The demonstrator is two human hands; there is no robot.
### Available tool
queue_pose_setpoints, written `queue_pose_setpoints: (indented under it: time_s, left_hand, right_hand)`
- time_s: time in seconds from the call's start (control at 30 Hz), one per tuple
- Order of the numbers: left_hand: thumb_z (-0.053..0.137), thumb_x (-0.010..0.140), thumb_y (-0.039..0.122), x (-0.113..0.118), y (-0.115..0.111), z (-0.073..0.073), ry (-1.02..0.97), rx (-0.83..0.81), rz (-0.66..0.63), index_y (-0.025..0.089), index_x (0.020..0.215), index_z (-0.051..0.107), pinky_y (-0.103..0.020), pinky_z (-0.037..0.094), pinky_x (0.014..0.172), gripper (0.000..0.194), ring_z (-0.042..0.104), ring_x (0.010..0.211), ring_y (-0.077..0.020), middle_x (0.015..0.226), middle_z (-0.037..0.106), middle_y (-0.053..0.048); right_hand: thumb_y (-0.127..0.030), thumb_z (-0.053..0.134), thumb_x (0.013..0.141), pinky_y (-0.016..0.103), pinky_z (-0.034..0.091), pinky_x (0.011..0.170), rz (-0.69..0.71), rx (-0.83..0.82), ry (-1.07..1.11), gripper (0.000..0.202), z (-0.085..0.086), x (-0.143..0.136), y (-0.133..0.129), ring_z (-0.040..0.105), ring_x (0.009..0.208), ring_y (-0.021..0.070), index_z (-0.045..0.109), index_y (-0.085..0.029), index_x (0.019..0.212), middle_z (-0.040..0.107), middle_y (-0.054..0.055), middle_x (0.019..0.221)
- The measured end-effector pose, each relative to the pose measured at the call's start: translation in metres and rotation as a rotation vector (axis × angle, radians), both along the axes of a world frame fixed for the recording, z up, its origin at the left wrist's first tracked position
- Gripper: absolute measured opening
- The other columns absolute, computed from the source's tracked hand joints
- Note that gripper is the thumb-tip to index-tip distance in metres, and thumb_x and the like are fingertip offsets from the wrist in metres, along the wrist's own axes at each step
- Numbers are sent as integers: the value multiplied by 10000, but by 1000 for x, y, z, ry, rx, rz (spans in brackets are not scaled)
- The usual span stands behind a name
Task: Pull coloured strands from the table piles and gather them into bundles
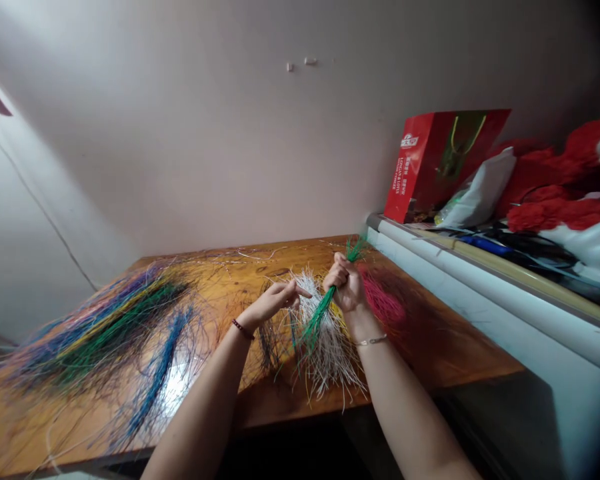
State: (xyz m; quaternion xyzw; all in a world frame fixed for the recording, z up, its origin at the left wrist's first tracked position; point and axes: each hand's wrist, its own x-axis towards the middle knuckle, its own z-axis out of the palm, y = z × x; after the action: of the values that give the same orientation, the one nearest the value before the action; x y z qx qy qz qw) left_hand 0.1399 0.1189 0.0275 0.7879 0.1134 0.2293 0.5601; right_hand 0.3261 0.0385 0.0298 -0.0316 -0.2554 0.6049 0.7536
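My right hand is wrapped in a fist round a bundle of thin green strands, held above the table. One end fans out over the top of the fist and the longer end hangs down to the left. Beside it, my left hand has its index finger stretched out and the other fingers loosely bent, with nothing seen in it. Under both hands lies a spread bundle of white strands, with some yellow strands partly covered. A pink bundle lies just right of my right hand.
On the wooden table, a blue bundle and a heap of purple, yellow and green strands lie at the left. A white cabinet edge rises along the right, bearing a red paper bag and red cloth.
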Motion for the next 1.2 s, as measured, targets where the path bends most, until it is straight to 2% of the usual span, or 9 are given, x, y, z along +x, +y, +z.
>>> queue_pose_setpoints:
  time_s: [0.07,0.13,0.3,0.4,0.67,0.8,1.0,1.1,1.2]
  left_hand:
    - [554,832,509,-2,-1,1,12,-50,-29,125,733,690,-208,241,471,419,329,482,-76,526,449,10]
    - [624,798,471,-3,1,2,-97,-161,38,124,702,650,-189,210,443,361,295,466,-56,522,380,37]
    - [643,817,387,-11,16,10,-698,-691,213,184,802,587,-145,225,394,211,315,445,-47,542,344,61]
    - [588,862,385,-23,28,12,-913,-878,255,208,835,572,-146,242,379,181,324,414,-49,508,340,70]
    - [572,875,383,-22,38,-1,-932,-1002,378,213,897,566,-150,216,350,172,300,377,-43,490,324,84]
    - [586,865,381,-17,39,-6,-892,-954,434,214,967,575,-143,218,343,197,300,379,-37,513,331,85]
    - [610,839,378,-8,38,-8,-774,-732,595,193,943,610,-154,187,339,211,275,386,-30,542,327,76]
    - [594,846,394,-10,27,10,-773,-486,720,173,878,642,-178,158,345,229,257,399,-37,534,315,65]
    - [572,857,406,-30,4,44,-825,-230,832,184,820,648,-196,191,367,237,266,416,-52,525,340,51]
  right_hand:
    - [-89,523,869,134,135,358,-11,53,111,389,-2,2,1,55,413,48,223,-210,655,91,-104,545]
    - [-47,472,876,136,113,365,18,91,187,318,-5,6,2,74,404,46,278,-210,683,98,-105,547]
    - [-42,444,873,128,121,387,116,164,251,266,-9,17,2,128,395,39,314,-213,715,109,-112,540]
    - [-45,459,867,127,120,386,122,158,249,262,-9,19,3,136,387,36,317,-218,730,111,-118,533]
    - [-41,525,826,127,125,365,73,2,171,275,-13,13,7,136,380,34,329,-221,757,108,-130,524]
    - [-30,526,816,129,125,369,52,4,126,287,-14,8,7,126,385,36,324,-222,749,104,-124,532]
    - [-32,534,806,137,131,345,71,-32,120,309,-16,6,10,114,377,44,307,-227,726,78,-122,531]
    - [-25,491,836,136,133,345,51,-51,110,312,-15,7,9,124,375,39,290,-223,704,82,-116,532]
    - [-27,508,837,130,146,345,35,-64,93,333,-13,9,9,122,370,36,280,-219,688,75,-118,519]
